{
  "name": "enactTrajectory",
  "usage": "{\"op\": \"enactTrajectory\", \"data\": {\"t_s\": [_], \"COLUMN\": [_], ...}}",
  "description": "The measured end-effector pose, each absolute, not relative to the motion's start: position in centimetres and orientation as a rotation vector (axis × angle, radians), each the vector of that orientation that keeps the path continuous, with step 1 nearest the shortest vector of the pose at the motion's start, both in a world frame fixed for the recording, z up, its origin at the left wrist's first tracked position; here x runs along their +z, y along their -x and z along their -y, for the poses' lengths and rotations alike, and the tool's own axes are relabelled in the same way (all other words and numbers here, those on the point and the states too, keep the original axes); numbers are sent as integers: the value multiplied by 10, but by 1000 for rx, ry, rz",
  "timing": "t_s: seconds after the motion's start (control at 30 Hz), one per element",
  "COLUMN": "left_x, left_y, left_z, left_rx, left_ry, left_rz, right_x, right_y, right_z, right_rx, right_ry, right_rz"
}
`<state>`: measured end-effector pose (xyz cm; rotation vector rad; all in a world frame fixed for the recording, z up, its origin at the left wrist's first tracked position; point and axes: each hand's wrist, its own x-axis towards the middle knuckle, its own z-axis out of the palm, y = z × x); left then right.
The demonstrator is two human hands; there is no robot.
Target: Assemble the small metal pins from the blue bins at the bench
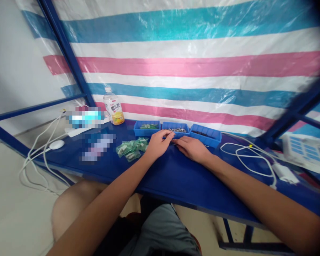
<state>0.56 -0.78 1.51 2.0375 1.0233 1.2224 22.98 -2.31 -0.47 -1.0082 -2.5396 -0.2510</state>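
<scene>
Two bare arms point(104, 209) reach past a lap in grey shorts point(160, 231) onto a desk point(181, 177). The left hand's grip point(159, 144) and the right hand's grip point(192, 147) almost meet in front of the middle tray point(183, 134). The fingers are bent and close together, but I can't tell if they pinch anything. I think the hands come so near because the bits are tiny.

Thin metal bits point(178, 130) lie in that middle tray. The left tray point(147, 133) has green bits point(149, 126) and the right tray point(209, 140) has dark bits point(201, 133). They sit in a row, I guess so each is easy to reach. Small green bags point(132, 148) lie in a pile beside the left hand, maybe to keep them near.

The desk is smooth and dark blue. A drink bottle point(113, 110) stands at the back, and white cords point(245, 153) curl on the right. Behind hangs a big striped sheet point(176, 67), with blue bars point(66, 46) at the sides.
</scene>
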Motion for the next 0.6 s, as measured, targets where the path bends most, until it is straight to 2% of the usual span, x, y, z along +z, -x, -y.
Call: {"op": "enactTrajectory", "data": {"t_s": [0.43,0.6], "left_x": [18,18], "left_y": [-5,-6], "left_z": [10,12], "left_rx": [1231,1217], "left_ry": [-2067,-2012], "left_rz": [-1032,-998], "right_x": [-5,-5], "right_y": [-232,-228], "right_z": [19,22], "right_rx": [-70,216], "right_ry": [1058,1097], "right_rz": [2209,1886]}}
